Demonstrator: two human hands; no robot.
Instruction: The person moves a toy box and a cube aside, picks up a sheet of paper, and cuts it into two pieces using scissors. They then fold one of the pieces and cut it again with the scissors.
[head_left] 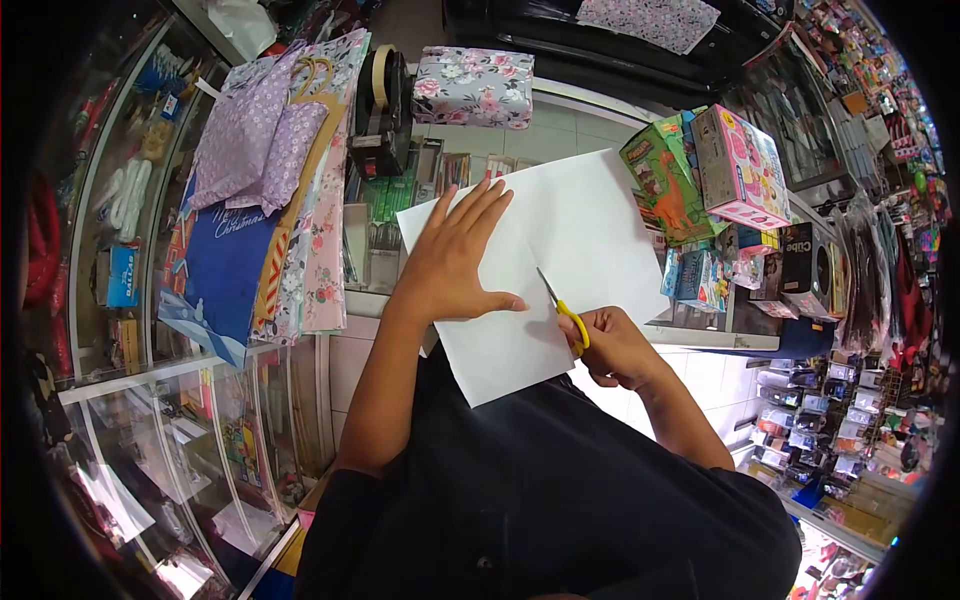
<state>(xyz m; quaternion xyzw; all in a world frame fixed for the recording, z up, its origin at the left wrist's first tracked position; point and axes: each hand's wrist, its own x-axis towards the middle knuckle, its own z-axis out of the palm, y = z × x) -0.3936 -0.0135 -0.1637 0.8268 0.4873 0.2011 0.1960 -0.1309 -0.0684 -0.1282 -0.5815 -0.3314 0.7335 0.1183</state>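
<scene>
A large white sheet of paper lies on the glass counter and reaches over its near edge toward my body. My left hand rests flat on the left part of the sheet, fingers spread and thumb pointing right. My right hand is closed around the yellow handles of a pair of scissors. The blades point up and to the left over the middle of the paper, near a faint crease or line. Whether the lower blade is under the sheet cannot be made out.
Gift bags and wrapping sheets lie at the left. A black tape dispenser and a floral wrapped box stand behind the paper. Toy boxes and a green bag are at the right. Glass display cases surround the counter.
</scene>
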